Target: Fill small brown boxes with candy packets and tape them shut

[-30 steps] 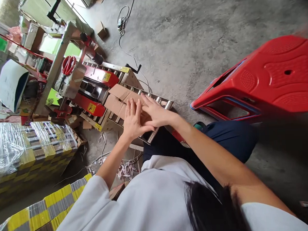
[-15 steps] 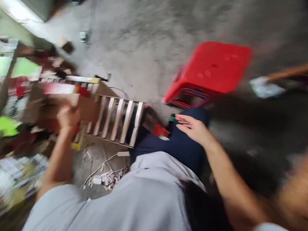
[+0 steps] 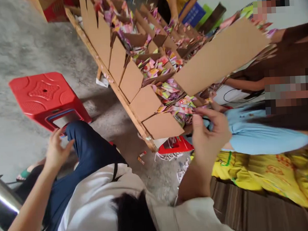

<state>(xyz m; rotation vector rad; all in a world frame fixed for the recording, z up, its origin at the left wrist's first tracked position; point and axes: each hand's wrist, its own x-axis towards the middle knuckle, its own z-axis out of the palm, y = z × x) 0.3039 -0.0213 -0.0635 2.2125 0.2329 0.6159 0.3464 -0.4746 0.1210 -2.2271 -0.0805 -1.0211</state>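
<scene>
1. The near box (image 3: 163, 124) is located at the near corner of the table (image 3: 120, 96), with its flap folded out over the edge.
2. The right hand (image 3: 211, 131) is held beside the packets (image 3: 183, 110) in this box, thumb and forefinger brought close together. Whether anything is grasped cannot be told.
3. The left hand (image 3: 57, 150) is released, fingers loosely curled, beside the knee (image 3: 77, 134) and near the stool (image 3: 44, 94). Nothing is seen in it.
4. If the box is handled, it is best gripped by its walls; the flap is likely to bend under load.
5. The box should be kept level, since the packets are heaped and could be spilled.
6. Any lift should be made two-handed; the left hand is well apart from the box.
7. Clearance should be kept from the panel (image 3: 222, 54) above the boxes and the co-worker in blue trousers (image 3: 262, 131).
</scene>
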